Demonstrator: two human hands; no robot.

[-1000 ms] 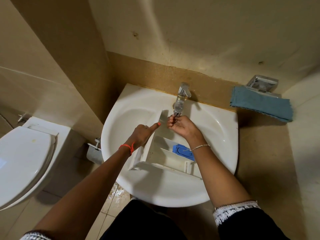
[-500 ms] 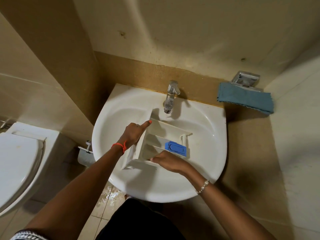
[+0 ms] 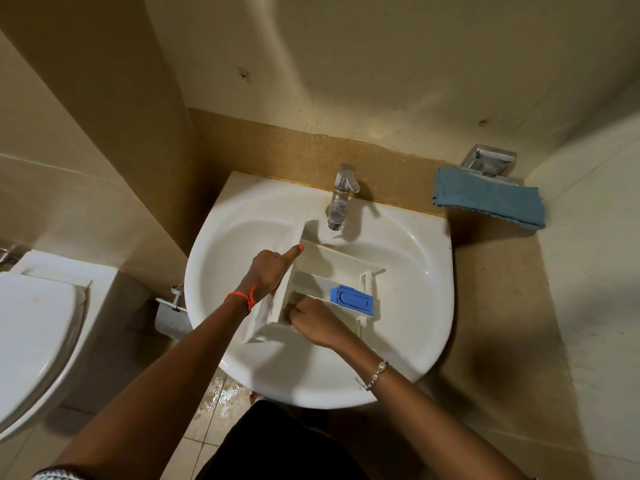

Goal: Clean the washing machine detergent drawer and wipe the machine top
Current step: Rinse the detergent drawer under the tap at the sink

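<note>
A white detergent drawer (image 3: 332, 261) with a blue insert (image 3: 351, 300) lies in the white basin (image 3: 426, 271), below the chrome tap (image 3: 341, 195). No water is seen running. My left hand (image 3: 268, 271) holds the drawer's left wall, its index finger stretched along the top edge. My right hand (image 3: 317, 322) reaches into the near left compartment with its fingers curled against the inside. Nothing is visible in that hand, and its fingertips are blurred. The washing machine is out of view.
A folded blue cloth (image 3: 488, 200) lies on the ledge right of the basin, by a chrome wall holder (image 3: 488, 161). A white toilet (image 3: 31, 327) stands at the left. Between them hangs a paper roll (image 3: 169, 317). The floor tiles (image 3: 221, 396) below the basin are wet.
My right hand left the tap spout and came down into the drawer's near left compartment. The drawer's far end dropped lower in the basin. My left hand kept its hold.
</note>
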